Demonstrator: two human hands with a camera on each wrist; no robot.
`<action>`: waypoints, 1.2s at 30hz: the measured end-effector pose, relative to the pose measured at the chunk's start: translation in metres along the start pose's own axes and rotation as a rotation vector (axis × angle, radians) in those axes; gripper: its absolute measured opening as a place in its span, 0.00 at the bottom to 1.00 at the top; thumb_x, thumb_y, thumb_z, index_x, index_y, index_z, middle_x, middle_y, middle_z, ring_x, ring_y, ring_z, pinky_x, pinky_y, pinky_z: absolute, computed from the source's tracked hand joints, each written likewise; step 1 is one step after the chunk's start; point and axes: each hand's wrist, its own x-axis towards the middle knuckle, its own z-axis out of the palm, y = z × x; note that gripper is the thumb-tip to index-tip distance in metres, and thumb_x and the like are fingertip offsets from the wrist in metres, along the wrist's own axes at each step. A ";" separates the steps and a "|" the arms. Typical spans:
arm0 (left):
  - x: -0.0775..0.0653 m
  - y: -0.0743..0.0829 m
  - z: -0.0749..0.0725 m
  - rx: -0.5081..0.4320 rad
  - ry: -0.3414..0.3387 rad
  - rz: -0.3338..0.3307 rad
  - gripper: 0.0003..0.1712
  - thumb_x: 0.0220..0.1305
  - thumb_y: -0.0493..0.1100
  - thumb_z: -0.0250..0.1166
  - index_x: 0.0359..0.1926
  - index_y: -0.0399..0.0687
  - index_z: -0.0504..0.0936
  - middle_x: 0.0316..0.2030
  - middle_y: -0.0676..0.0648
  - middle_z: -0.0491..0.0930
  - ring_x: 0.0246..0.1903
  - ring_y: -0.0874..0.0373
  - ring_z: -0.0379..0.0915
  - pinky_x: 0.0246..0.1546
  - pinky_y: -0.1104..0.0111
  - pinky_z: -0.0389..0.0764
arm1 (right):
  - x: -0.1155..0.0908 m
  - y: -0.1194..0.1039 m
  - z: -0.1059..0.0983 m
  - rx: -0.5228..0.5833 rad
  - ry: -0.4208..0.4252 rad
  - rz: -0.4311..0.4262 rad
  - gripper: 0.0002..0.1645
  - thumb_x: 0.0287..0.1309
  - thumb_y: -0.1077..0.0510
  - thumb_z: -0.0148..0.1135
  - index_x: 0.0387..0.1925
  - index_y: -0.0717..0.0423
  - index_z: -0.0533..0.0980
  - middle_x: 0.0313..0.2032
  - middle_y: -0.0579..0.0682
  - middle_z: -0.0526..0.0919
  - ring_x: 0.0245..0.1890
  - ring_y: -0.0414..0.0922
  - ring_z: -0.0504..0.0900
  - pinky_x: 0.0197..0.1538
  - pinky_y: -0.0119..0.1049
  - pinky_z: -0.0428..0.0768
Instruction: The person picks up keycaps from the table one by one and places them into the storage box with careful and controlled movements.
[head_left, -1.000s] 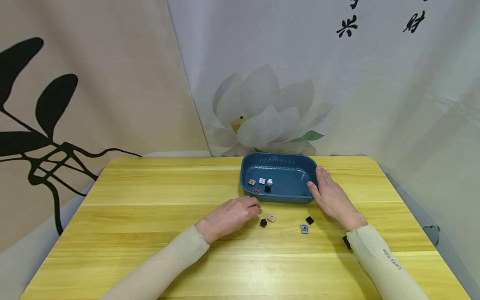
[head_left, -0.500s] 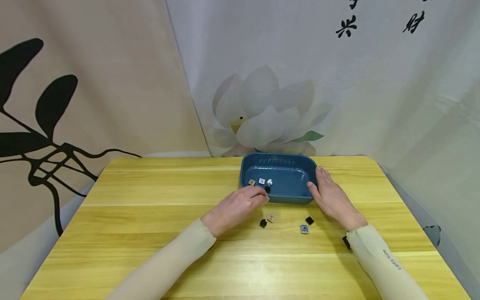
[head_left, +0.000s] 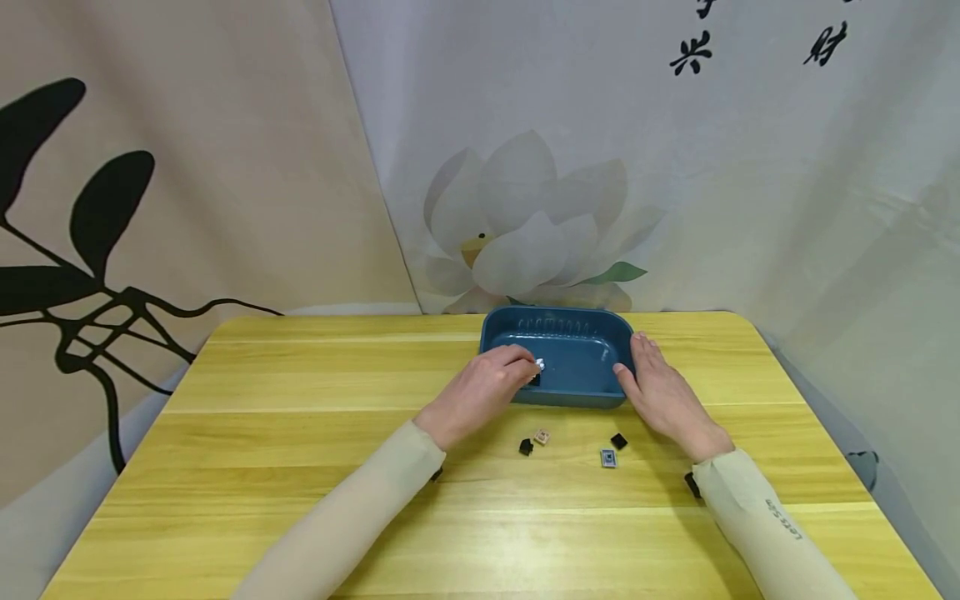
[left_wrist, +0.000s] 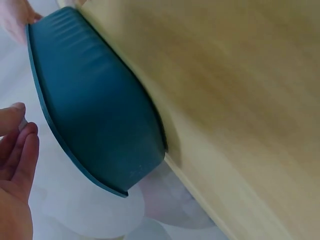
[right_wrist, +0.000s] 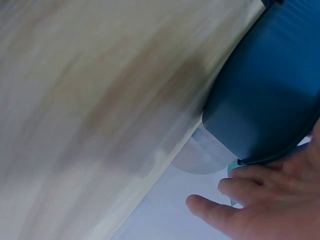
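My left hand (head_left: 483,392) is over the front left part of the blue tray (head_left: 573,399). Its thumb and fingertips pinch a small light-grey piece (left_wrist: 23,124), mostly covered by the fingers. Just beyond the fingertips, a silvery piece (head_left: 540,365) and a black piece (head_left: 535,380) lie inside the tray. My right hand (head_left: 667,400) rests against the tray's right end, fingers extended along the rim. On the table before the tray lie a black piece (head_left: 527,447), a beige square piece (head_left: 542,437), a grey-blue square piece (head_left: 609,458) and a black square piece (head_left: 618,441).
The tray stands near the back edge of the wooden table (head_left: 300,400). Behind it hangs a printed cloth (head_left: 712,208) with a flower and plant pattern. Dark objects show beneath both sleeves at the wrists.
My left hand has moved from the table in front of the tray, up and right, over the tray, covering pieces seen there before. My right hand has stayed put.
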 end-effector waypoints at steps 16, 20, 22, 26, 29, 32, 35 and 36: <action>0.021 -0.017 0.013 -0.067 -0.085 -0.192 0.12 0.70 0.34 0.68 0.52 0.42 0.88 0.51 0.47 0.80 0.48 0.59 0.81 0.47 0.74 0.83 | -0.001 0.000 0.000 0.001 0.002 -0.004 0.47 0.83 0.39 0.34 0.78 0.76 0.42 0.79 0.73 0.43 0.78 0.69 0.45 0.76 0.63 0.51; 0.025 -0.021 0.018 -0.034 -0.132 -0.234 0.11 0.71 0.34 0.67 0.51 0.42 0.88 0.48 0.47 0.81 0.43 0.59 0.82 0.42 0.76 0.83 | 0.000 0.000 0.000 -0.001 0.004 -0.005 0.47 0.83 0.39 0.34 0.78 0.75 0.42 0.79 0.73 0.43 0.78 0.69 0.46 0.76 0.63 0.51; 0.027 -0.022 0.020 -0.010 -0.157 -0.259 0.10 0.71 0.34 0.67 0.51 0.42 0.88 0.48 0.47 0.81 0.42 0.59 0.83 0.41 0.76 0.83 | 0.000 0.000 0.000 -0.002 0.005 -0.008 0.47 0.83 0.39 0.34 0.78 0.75 0.42 0.79 0.73 0.43 0.78 0.69 0.46 0.76 0.63 0.51; 0.032 -0.024 0.025 0.027 -0.215 -0.316 0.11 0.71 0.34 0.67 0.52 0.42 0.88 0.48 0.46 0.82 0.43 0.57 0.83 0.44 0.72 0.84 | 0.000 0.001 0.001 -0.003 0.004 -0.011 0.47 0.83 0.39 0.34 0.78 0.75 0.42 0.79 0.73 0.43 0.78 0.69 0.46 0.76 0.63 0.51; 0.036 -0.025 0.027 0.054 -0.264 -0.355 0.11 0.72 0.34 0.66 0.53 0.42 0.88 0.48 0.45 0.82 0.44 0.56 0.83 0.46 0.71 0.84 | 0.000 0.001 0.001 -0.003 -0.001 -0.012 0.47 0.83 0.39 0.34 0.78 0.76 0.42 0.79 0.73 0.43 0.78 0.69 0.46 0.76 0.63 0.50; 0.041 -0.027 0.029 0.084 -0.302 -0.381 0.11 0.74 0.35 0.64 0.53 0.43 0.88 0.47 0.45 0.82 0.45 0.56 0.83 0.45 0.70 0.85 | 0.000 0.001 0.001 0.000 -0.001 -0.010 0.47 0.83 0.40 0.34 0.78 0.76 0.42 0.78 0.73 0.43 0.78 0.69 0.46 0.76 0.63 0.50; 0.046 -0.029 0.030 0.110 -0.323 -0.393 0.11 0.74 0.35 0.64 0.53 0.43 0.88 0.47 0.45 0.83 0.44 0.55 0.83 0.44 0.70 0.85 | 0.000 0.001 0.000 -0.001 0.001 -0.006 0.47 0.83 0.40 0.34 0.78 0.76 0.42 0.79 0.73 0.43 0.78 0.69 0.45 0.76 0.63 0.51; 0.048 -0.029 0.030 0.116 -0.329 -0.398 0.11 0.74 0.35 0.64 0.53 0.44 0.88 0.47 0.45 0.83 0.44 0.55 0.83 0.44 0.70 0.85 | 0.000 0.001 0.000 -0.001 0.001 -0.006 0.47 0.83 0.40 0.34 0.78 0.75 0.42 0.79 0.73 0.43 0.78 0.69 0.46 0.76 0.63 0.51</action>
